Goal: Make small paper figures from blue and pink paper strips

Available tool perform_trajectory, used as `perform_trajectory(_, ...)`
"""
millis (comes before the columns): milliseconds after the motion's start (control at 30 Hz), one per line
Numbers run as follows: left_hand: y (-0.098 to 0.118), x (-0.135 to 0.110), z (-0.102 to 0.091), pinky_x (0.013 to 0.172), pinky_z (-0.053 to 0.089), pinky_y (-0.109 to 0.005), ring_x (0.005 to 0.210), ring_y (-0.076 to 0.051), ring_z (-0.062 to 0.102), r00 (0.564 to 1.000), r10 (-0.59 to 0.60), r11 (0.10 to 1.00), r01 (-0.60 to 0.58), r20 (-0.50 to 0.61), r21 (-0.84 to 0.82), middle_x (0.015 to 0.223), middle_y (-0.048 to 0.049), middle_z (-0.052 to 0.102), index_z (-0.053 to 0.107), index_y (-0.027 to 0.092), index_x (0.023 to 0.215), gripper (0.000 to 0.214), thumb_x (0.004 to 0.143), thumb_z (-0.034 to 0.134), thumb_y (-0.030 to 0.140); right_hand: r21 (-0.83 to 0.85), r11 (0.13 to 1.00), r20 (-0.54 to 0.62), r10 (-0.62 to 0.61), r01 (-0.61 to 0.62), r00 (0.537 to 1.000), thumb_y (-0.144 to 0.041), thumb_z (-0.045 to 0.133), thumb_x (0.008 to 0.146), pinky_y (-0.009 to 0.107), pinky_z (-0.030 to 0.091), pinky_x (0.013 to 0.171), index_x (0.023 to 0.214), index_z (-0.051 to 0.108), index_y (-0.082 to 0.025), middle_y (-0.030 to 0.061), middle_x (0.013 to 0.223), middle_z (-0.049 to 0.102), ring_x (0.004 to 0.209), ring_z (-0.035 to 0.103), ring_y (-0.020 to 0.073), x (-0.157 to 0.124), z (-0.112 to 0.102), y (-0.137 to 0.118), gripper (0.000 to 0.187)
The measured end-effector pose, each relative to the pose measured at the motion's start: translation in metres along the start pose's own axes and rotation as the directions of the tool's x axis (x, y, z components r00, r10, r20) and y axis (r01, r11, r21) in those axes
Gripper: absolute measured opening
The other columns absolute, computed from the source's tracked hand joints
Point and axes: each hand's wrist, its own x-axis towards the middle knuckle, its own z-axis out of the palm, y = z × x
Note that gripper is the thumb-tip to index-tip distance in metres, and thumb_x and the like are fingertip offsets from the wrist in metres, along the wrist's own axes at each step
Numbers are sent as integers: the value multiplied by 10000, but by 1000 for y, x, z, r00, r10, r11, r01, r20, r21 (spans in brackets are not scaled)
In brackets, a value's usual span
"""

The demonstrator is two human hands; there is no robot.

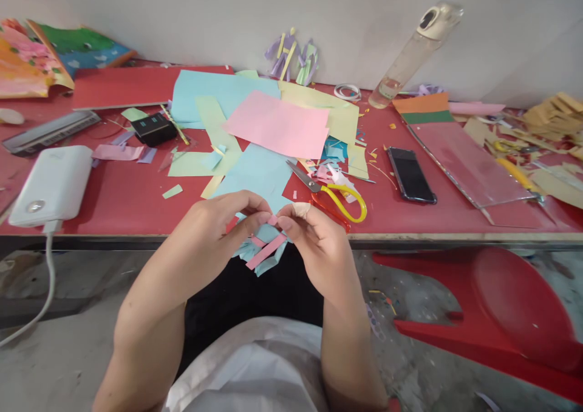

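Both hands meet at the table's front edge around a small paper figure [263, 255] of blue and pink folded strips. My left hand [228, 226] pinches a bit of pink paper at its top between thumb and finger. Pinching the same pink bit from the other side is my right hand [314, 233], with a pale wrap on one finger. The lower part of the figure hangs below the fingers. Just beyond my right hand lie scissors [325, 190] with yellow and red handles. A light blue sheet [259, 172] and a pink sheet [280, 123] lie beyond the fingers.
Two paper figures [286, 56] lean at the wall. A water bottle [410, 59] and a phone [412, 175] stand and lie to the right. On the left are a white power bank [54, 184] with a cable and a black box [155, 129]. A red chair [514, 302] is below right.
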Motion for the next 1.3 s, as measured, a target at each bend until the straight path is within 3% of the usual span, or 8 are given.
perform_trajectory(300,-1,4,-1,580,481,-202,597,-124,618,998,-39,995,43,40,-95,715,47,686,691,254,820,196,933,588,377,7,1000,-19,-2,2,1000,-313,639,998,229,576,742,897,686,-229,-13,861,731,819,709,142,2,-1,3,139)
perform_trajectory(567,-5,8,-1,636,469,-215,684,-127,647,990,-93,991,102,104,-86,815,38,702,686,243,869,212,962,576,399,8,1000,-20,12,-11,1000,-302,686,972,231,583,835,946,709,-246,-14,950,767,921,737,147,0,-3,2,66)
perform_trajectory(800,-13,12,-2,589,399,-220,650,-116,545,974,-114,982,140,198,-124,731,42,615,682,248,902,240,965,574,453,-25,999,-30,30,-30,999,-317,696,962,185,561,660,897,696,-257,-29,871,739,830,720,127,1,-5,4,89)
perform_trajectory(1067,-16,17,-5,613,413,-203,658,-86,527,925,-16,871,199,379,-450,776,36,583,658,187,871,213,965,615,373,221,974,-12,-49,50,999,-241,810,858,230,592,700,845,742,-250,-22,820,733,793,718,141,8,-7,19,70)
perform_trajectory(1300,-18,20,-3,621,434,-207,629,-74,534,879,54,755,274,473,-595,757,41,581,673,165,872,166,954,655,308,396,910,13,-142,125,990,-267,876,796,288,589,723,850,788,-267,-16,782,713,747,678,150,14,-5,29,103)
